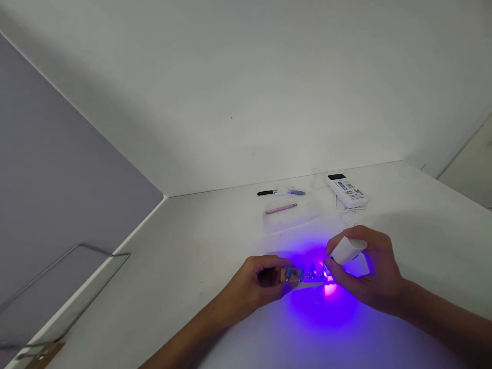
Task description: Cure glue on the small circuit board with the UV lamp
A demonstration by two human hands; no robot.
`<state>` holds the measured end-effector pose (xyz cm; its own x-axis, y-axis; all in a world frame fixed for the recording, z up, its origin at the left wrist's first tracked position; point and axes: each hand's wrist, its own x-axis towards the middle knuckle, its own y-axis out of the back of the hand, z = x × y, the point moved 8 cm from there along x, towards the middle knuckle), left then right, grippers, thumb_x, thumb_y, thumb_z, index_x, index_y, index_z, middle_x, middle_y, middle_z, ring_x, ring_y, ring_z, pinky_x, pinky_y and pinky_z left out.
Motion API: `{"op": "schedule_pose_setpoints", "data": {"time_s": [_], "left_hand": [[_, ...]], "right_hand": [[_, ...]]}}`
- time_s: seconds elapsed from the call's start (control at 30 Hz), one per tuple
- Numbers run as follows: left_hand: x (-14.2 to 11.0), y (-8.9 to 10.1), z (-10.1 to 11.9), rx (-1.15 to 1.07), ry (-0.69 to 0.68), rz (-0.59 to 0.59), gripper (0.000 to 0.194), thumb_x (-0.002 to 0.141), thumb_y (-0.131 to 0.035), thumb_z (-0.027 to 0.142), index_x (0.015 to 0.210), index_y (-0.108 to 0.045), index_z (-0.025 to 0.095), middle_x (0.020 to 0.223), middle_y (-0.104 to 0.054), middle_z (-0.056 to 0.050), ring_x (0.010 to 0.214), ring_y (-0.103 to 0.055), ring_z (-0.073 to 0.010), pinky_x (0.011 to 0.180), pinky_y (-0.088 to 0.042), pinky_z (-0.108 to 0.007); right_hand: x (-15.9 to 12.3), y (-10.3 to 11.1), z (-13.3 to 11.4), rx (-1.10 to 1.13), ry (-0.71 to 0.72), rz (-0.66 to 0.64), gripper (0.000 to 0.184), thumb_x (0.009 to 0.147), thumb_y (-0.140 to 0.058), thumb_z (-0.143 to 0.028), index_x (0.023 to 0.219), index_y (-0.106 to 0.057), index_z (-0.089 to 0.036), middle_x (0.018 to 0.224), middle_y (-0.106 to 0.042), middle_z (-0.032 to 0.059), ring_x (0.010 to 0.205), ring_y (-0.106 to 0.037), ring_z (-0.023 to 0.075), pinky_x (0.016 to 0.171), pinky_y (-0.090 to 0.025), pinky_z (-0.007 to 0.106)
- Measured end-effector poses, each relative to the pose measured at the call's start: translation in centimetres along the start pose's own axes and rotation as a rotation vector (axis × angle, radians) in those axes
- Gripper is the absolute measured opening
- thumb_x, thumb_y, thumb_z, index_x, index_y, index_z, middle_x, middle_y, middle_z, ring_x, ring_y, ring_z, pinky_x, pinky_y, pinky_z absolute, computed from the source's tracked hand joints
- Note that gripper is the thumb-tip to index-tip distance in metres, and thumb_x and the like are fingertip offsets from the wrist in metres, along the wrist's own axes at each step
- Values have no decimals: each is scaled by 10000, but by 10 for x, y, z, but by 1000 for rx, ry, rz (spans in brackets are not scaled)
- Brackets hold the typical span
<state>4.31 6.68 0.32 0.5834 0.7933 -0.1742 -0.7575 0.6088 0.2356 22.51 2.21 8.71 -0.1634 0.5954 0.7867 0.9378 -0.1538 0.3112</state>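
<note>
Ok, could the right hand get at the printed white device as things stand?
Probably not yet: the right hand holds a white lamp, though nothing visible blocks its way to the printed device.

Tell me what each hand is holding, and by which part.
The right hand holds the lamp near its lit end. The left hand holds the strip by its left end.

White table [172, 230], black-ended stick [272, 192], clear film [289, 222], white device [349, 193]

Indoor desk-like workspace, exact sort unclear: white tabletop [184, 241], plain wall [269, 92], pen-shaped tools [281, 208].
</note>
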Motion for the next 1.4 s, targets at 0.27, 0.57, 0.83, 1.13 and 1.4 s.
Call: {"op": "schedule_pose_setpoints", "data": {"time_s": [0.27,0.57,0.83,1.13,1.4], "left_hand": [[0,0,-3,-71,17,-12,196,778,-759,279,899,-746,126,717,-485,21,671,-422,-130,617,-365,-260],[0,0,-2,-55,29,-4,202,764,-757,277,894,-704,134,691,-491,38,649,-433,-120,600,-357,-243],[1,-2,1,-49,10,-16,187,778,-753,290,872,-673,151,714,-493,33,667,-439,-125,615,-368,-246],[1,-2,1,-17,4,-16,181,791,-738,295,881,-674,152,727,-489,29,676,-447,-130,617,-372,-251],[1,-3,-1,-24,3,-20,177,806,-733,296,879,-669,148,734,-486,26,681,-443,-134,623,-363,-263]], "right_hand": [[-1,-1,0,28,-34,3,587,854,-657,-7,1323,-436,-282,861,-685,-4,646,-696,168,563,-606,300],[-3,0,5,33,-64,4,554,850,-671,-20,1293,-451,-270,848,-697,-6,641,-699,170,555,-599,302],[0,1,11,69,-174,2,357,817,-713,-51,1088,-566,-231,785,-733,3,588,-688,161,525,-586,289],[-1,0,12,63,-166,-9,316,820,-715,-49,1043,-578,-226,785,-718,0,589,-684,158,525,-570,286],[0,0,11,49,-156,-18,324,817,-710,-34,1046,-577,-221,794,-708,-2,583,-676,147,529,-564,278]]}}
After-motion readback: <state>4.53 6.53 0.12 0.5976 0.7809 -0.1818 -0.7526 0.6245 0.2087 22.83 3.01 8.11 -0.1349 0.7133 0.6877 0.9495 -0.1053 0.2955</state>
